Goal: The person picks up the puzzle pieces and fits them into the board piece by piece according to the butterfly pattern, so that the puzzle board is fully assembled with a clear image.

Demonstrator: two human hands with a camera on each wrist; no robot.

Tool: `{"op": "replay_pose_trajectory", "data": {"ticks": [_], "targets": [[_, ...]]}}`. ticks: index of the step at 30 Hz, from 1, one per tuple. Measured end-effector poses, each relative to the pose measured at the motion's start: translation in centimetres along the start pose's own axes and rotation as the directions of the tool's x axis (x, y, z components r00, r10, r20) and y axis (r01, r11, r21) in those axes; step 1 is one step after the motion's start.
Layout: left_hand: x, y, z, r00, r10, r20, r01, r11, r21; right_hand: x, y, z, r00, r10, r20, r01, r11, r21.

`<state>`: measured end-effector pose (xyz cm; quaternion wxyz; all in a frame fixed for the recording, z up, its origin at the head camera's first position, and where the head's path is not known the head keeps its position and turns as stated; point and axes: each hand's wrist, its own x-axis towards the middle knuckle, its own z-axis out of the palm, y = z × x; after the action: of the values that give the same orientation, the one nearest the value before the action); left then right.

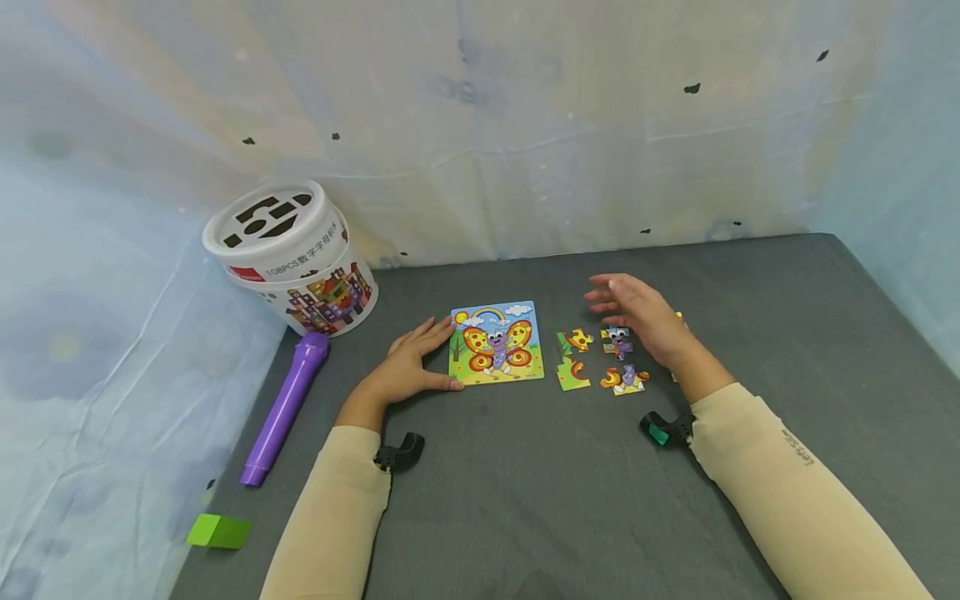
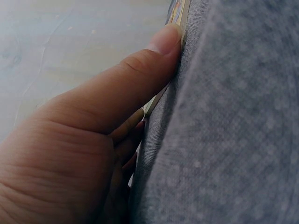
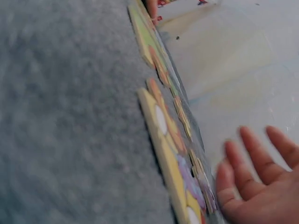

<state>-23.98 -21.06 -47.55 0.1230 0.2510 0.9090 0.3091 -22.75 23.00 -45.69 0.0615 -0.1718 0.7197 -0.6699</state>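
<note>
A square butterfly picture board (image 1: 497, 343) lies flat on the table. My left hand (image 1: 408, 362) rests at its left side in the head view, thumb at the lower left corner and fingers by the upper left edge. In the left wrist view the left thumb (image 2: 131, 79) touches the board's edge. My right hand (image 1: 643, 317) is over the loose puzzle pieces, its fingers extended and holding nothing. Among those pieces are a green one (image 1: 573, 374), a purple face piece (image 1: 618, 342) and a piece with feet (image 1: 626, 380). The right forearm partly hides another piece (image 1: 679, 317).
A white lidded bucket (image 1: 300, 258) stands at the back left. In front of it lies a purple stick-shaped thing (image 1: 287, 408), and a green block (image 1: 219, 531) sits near the table's left edge. A cloth backdrop (image 1: 525, 125) rises behind the grey table (image 1: 540, 500).
</note>
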Motion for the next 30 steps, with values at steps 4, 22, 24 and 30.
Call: {"op": "replay_pose_trajectory", "data": {"ticks": [4, 22, 24, 30], "targets": [[0.0, -0.2, 0.0, 1.000, 0.000, 0.003, 0.000, 1.000, 0.003, 0.0, 0.5, -0.1, 0.993, 0.098, 0.060, -0.085, 0.977, -0.196], [-0.2, -0.1, 0.0, 1.000, 0.014, -0.005, -0.014, 1.000, -0.017, 0.1, 1.0, 0.8, 0.986, 0.098, 0.138, -0.018, 0.871, -0.490], [-0.2, -0.2, 0.0, 1.000, 0.022, -0.009, -0.022, 0.999, -0.024, 0.0, 0.9, 0.8, 0.988, 0.102, 0.116, -0.035, 0.881, -0.472], [-0.2, -0.3, 0.1, 1.000, 0.026, -0.014, -0.026, 0.999, -0.030, -0.2, 0.5, 1.0, 0.993, 0.104, 0.054, -0.072, 0.906, -0.417]]}}
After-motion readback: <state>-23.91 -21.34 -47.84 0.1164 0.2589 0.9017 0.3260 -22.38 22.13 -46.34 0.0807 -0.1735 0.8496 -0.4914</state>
